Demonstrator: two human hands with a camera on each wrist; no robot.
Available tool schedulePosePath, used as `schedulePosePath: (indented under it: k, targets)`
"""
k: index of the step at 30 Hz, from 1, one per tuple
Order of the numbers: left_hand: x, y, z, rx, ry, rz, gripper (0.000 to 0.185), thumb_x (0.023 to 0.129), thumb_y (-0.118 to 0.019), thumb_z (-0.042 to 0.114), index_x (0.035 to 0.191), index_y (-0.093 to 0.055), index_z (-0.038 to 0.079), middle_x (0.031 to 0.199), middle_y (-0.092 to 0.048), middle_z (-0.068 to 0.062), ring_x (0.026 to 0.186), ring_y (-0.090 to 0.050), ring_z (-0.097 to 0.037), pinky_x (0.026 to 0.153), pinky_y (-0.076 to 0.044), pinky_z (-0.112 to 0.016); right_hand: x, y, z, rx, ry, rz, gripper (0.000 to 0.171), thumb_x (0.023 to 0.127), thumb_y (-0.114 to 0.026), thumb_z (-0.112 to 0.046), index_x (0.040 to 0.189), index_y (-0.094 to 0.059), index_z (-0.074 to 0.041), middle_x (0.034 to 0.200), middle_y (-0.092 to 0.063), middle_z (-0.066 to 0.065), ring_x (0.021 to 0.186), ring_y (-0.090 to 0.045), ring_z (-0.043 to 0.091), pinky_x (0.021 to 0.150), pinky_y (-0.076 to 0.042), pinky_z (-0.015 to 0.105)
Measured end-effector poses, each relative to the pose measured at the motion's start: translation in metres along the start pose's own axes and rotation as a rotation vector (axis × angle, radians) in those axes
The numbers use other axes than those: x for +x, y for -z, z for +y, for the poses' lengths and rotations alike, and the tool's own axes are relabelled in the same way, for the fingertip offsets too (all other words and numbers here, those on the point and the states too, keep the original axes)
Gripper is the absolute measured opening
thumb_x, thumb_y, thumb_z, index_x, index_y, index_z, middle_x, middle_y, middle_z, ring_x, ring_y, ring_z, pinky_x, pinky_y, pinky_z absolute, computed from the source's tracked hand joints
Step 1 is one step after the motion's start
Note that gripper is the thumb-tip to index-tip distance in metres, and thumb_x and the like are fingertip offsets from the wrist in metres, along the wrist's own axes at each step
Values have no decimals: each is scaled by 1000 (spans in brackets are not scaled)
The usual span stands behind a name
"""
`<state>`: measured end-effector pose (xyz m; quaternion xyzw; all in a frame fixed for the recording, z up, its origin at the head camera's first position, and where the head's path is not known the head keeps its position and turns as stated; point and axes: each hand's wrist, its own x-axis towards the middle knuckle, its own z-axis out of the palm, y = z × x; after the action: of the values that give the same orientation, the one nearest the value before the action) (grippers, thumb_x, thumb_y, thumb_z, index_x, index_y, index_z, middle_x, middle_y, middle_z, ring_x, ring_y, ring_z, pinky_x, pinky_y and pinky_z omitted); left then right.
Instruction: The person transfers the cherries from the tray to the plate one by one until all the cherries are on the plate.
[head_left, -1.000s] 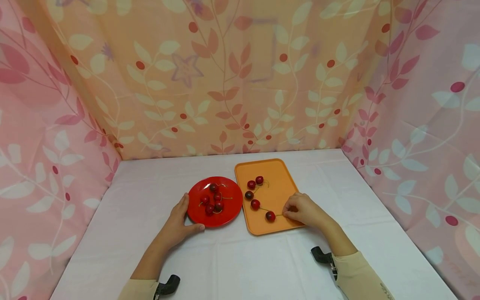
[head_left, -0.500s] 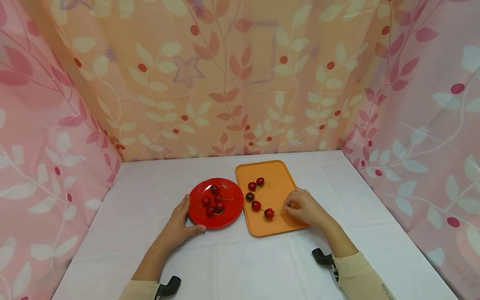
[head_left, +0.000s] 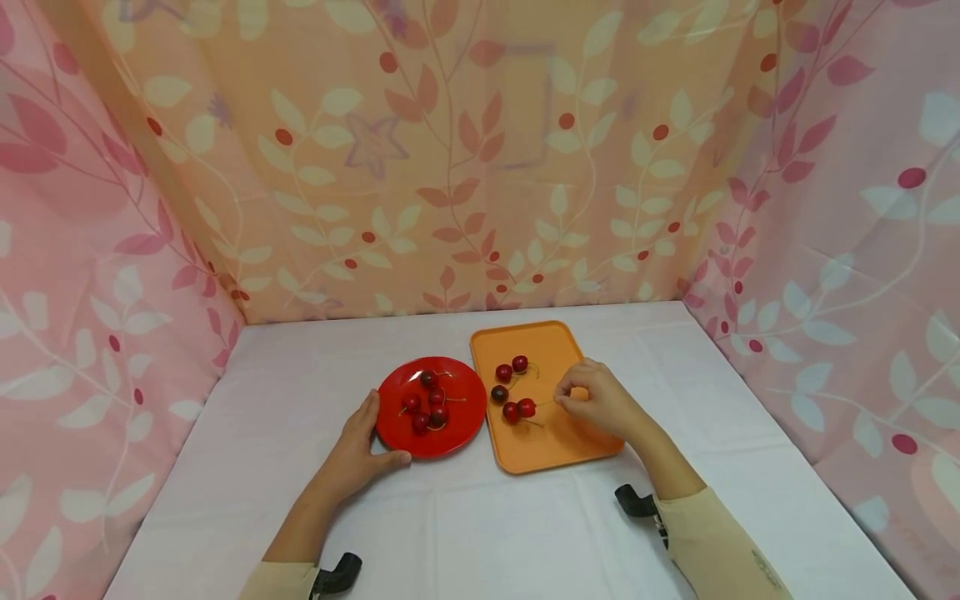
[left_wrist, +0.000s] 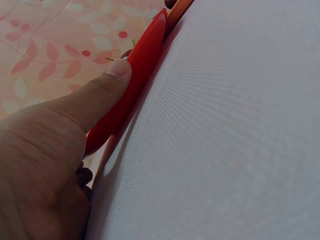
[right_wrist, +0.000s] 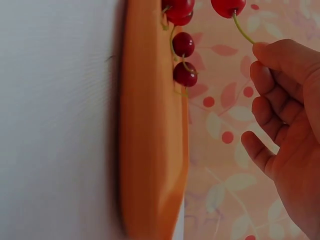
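Observation:
My right hand (head_left: 596, 398) pinches the end of a green stem between thumb and index finger, over the orange tray (head_left: 555, 350). From that stem a red cherry (right_wrist: 228, 6) hangs clear of the tray in the right wrist view. Several other cherries (head_left: 504, 372) lie along the tray's left side. My left hand (head_left: 354, 446) holds the edge of a red plate (head_left: 461, 433), fingers at its left side and thumb at its front rim. The thumb presses against the rim in the left wrist view. Several cherries (head_left: 420, 421) with stems sit grouped on the plate.
The plate and tray stand edge to edge on a white-covered table (head_left: 450, 525). A floral curtain (head_left: 465, 167) closes off the back, with more patterned cloth on both sides. Black wrist mounts (head_left: 341, 573) stick out from the sleeves.
My right hand has lifted a cherry by its stem from the tray's front part and carried it up and to the left. The left hand stays on the plate.

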<state>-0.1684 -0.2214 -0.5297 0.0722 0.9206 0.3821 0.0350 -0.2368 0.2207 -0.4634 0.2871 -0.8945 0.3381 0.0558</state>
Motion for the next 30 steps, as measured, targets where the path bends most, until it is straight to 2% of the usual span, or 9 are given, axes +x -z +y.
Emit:
schedulePosePath:
  k: [4, 14, 21, 25, 30]
  targets:
    - [0, 2, 2, -3, 3, 2, 129, 75, -85, 57, 166, -4, 16, 173, -6, -10, 157, -10, -40, 114, -39, -63, 14, 2, -9, 3, -10, -6, 7, 91, -80, -17, 87, -76, -21, 86, -66, -11, 97, -60, 33, 96, -43, 43]
    - [-1, 2, 3, -21, 8, 3, 131, 73, -85, 60, 166, -4, 17, 174, -7, -8, 157, -11, -39, 114, -38, -63, 48, -1, -31, -12, 103, 23, 8, 89, -81, -13, 87, -76, -18, 87, -70, -10, 95, -59, 24, 93, -45, 44]
    - [-4, -2, 3, -14, 16, 3, 131, 73, -86, 59, 166, -6, 16, 173, -8, -7, 157, -11, -39, 114, -39, -62, 66, -10, -48, -35, 80, 21, 9, 90, -81, -19, 86, -73, -23, 87, -69, -12, 96, -57, 22, 93, -46, 42]
    - [-3, -1, 3, -18, 16, 0, 131, 73, -86, 60, 166, -5, 17, 174, -7, -7, 157, -11, -38, 115, -37, -62, 79, -14, -56, -40, 64, 12, 9, 92, -79, -22, 86, -73, -24, 86, -66, -12, 93, -52, 16, 84, -48, 38]
    - [-1, 0, 3, -11, 19, 2, 131, 72, -85, 61, 166, -4, 19, 174, -7, -7, 158, -10, -38, 115, -38, -62, 97, -18, -66, -40, 70, -3, 9, 92, -78, -22, 85, -73, -25, 85, -65, -12, 94, -52, 15, 83, -46, 35]
